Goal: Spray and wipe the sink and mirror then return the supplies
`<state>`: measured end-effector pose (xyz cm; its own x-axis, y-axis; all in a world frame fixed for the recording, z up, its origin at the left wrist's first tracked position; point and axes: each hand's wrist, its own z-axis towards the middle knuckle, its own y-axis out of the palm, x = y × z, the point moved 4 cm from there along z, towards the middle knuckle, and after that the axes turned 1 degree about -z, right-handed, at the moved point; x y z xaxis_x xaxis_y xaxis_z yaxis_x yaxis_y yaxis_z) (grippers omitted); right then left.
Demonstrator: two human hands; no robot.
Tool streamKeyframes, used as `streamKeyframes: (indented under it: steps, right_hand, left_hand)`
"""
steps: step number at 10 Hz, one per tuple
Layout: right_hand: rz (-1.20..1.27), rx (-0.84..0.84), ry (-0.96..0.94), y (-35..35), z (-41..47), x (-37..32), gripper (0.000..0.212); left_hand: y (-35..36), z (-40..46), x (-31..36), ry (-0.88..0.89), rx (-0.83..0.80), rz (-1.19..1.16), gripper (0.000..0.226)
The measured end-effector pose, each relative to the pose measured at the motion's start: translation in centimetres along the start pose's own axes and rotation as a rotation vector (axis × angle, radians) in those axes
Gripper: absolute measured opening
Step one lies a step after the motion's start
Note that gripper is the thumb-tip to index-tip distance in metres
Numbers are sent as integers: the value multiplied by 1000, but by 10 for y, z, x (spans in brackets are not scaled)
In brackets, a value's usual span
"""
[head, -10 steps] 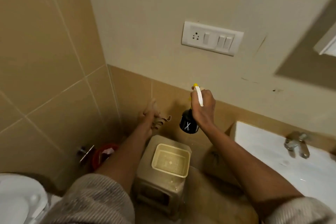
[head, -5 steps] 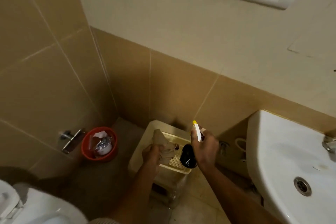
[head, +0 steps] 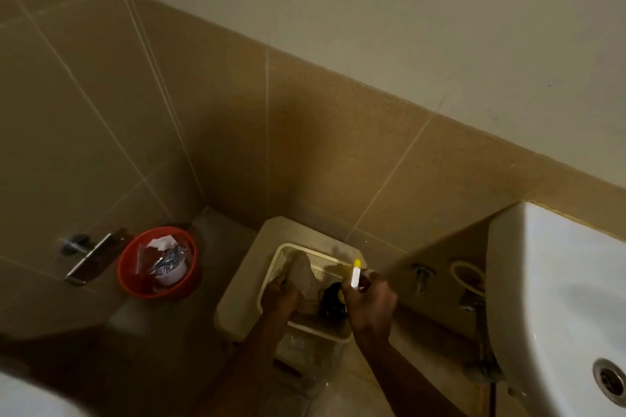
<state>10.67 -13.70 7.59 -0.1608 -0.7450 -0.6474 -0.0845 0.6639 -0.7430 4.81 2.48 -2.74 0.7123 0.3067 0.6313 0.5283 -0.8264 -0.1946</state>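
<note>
Item 1: left hand [head: 279, 294], closed around a crumpled beige cloth [head: 302, 272], both down inside the cream mesh basket [head: 277, 259] that sits on a cream plastic stool [head: 244, 281]. Item 2: right hand [head: 371, 298], wrapped around the neck of a dark spray bottle [head: 333, 298] with white trigger and yellow nozzle tip, the bottle's base in the same basket, just beside the cloth. Surroundings: 1 white sink [head: 548, 281] at right, 1 red bin [head: 127, 276] of rubbish at left on the floor.

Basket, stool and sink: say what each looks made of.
Basket: cream plastic, probably; its walls are fine moulded mesh. Stool: likely matte beige plastic, with rounded moulded edges. Sink: seemingly glazed white ceramic, smooth and glossy.
</note>
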Motion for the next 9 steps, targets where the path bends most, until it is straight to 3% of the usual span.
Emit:
streamKeyframes:
  steps: [2,4,5,6,7,8,9]
  right_hand:
    - [-17,-11,34,10,0,9,29]
    - [-161,-88,47,5,-3,-5,41]
    - [-256,-118,-54,-18,-5,-34,57]
    - [-252,-137,-218,-44,-8,-72,60]
    - [-264,-101,-447,-91,-10,-142,68]
    - [-241,-13,-562,-133,-14,-202,76]
    - [-174,111,-747,-199,-28,-294,68]
  left_hand:
    - [7,-3,22,77,37,289,44]
    - [3,-42,45,305,18,752,57]
    - [-13,-63,75,503,113,1066,64]
    - [-26,-88,108,704,215,1132,62]
    - [-51,-138,180,1020,350,1156,63]
    - [-76,-185,247,1142,445,1144,65]
    - [-113,-271,346,1266,681,1097,71]
